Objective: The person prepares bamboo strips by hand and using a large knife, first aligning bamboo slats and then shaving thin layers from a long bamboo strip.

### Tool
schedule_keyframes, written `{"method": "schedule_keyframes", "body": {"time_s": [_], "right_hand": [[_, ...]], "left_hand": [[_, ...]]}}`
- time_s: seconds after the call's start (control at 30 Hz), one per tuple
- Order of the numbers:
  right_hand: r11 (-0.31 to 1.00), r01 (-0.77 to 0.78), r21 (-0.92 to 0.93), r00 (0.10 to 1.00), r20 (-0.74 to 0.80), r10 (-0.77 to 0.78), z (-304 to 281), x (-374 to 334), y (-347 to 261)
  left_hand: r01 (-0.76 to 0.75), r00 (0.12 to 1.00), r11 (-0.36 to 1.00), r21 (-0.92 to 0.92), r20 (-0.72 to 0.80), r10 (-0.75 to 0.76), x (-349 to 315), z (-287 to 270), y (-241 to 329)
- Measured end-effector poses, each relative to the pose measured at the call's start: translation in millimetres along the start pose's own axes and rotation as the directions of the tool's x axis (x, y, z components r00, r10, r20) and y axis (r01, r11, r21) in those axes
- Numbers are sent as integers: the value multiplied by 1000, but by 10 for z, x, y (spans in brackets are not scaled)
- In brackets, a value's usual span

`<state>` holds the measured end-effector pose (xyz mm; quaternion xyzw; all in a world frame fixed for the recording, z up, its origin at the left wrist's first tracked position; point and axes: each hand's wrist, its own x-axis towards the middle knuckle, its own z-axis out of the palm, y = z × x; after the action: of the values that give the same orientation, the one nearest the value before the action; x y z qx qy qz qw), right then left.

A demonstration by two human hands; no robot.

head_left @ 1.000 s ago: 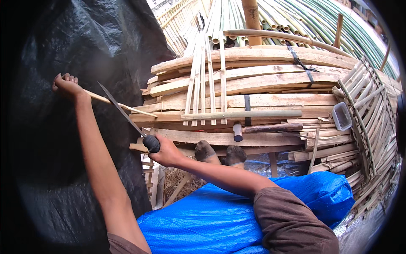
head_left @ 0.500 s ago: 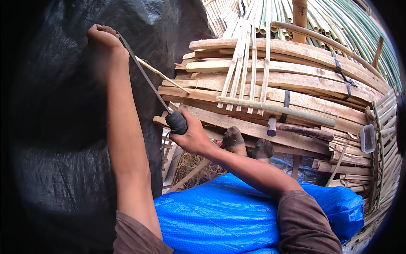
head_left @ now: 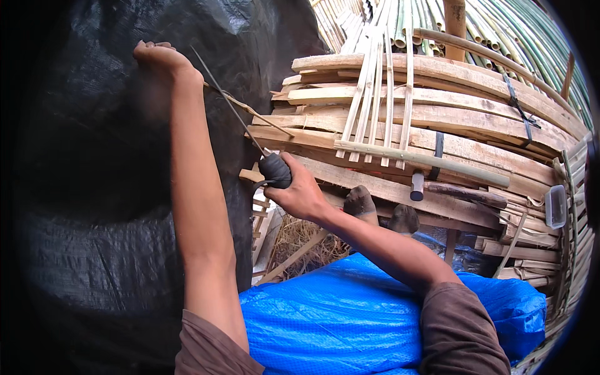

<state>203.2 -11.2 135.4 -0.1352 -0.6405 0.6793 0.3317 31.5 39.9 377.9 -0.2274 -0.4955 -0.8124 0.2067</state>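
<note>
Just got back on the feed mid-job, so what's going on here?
A person's right hand grips the black handle of a long knife. The raised left hand holds a thin stick, its gripped end hidden behind the wrist. In the view, the blade crosses the stick; whether they touch is unclear. The stick's other end reaches over the stacked planks, where a hammer lies unused.

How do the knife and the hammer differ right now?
1. State: the knife is gripped in the right hand; the hammer lies unheld on the planks.
2. Working end: the knife has a long, thin blade; the hammer has a short, blunt head.
3. Handle: the knife's is black; the hammer's is brown.
Shared: both are hand tools with a metal-looking working end.
</note>
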Motion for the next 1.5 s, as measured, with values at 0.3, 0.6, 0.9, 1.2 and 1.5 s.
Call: {"method": "schedule_keyframes", "body": {"time_s": [0.3,0.6,0.9,1.2,1.5], "right_hand": [[1000,15,-8,999,-45,-16,92,-89,240],[998,56,-34,998,-39,-57,52,2,-5],[999,-14,-31,1000,-13,13,25,-45,-20],[968,-187,-170,981,-85,174,-145,10,619],[997,-28,-69,999,-29,26,-75,129,51]], "left_hand": [[31,999,1000,4,-43,-31,135,-48,-80],[21,1000,996,-85,16,-19,49,5,-54],[90,994,992,-86,77,-84,90,-136,19],[19,993,991,-133,117,-3,138,-74,9],[-11,992,993,-120,122,26,-24,5,49]]}}
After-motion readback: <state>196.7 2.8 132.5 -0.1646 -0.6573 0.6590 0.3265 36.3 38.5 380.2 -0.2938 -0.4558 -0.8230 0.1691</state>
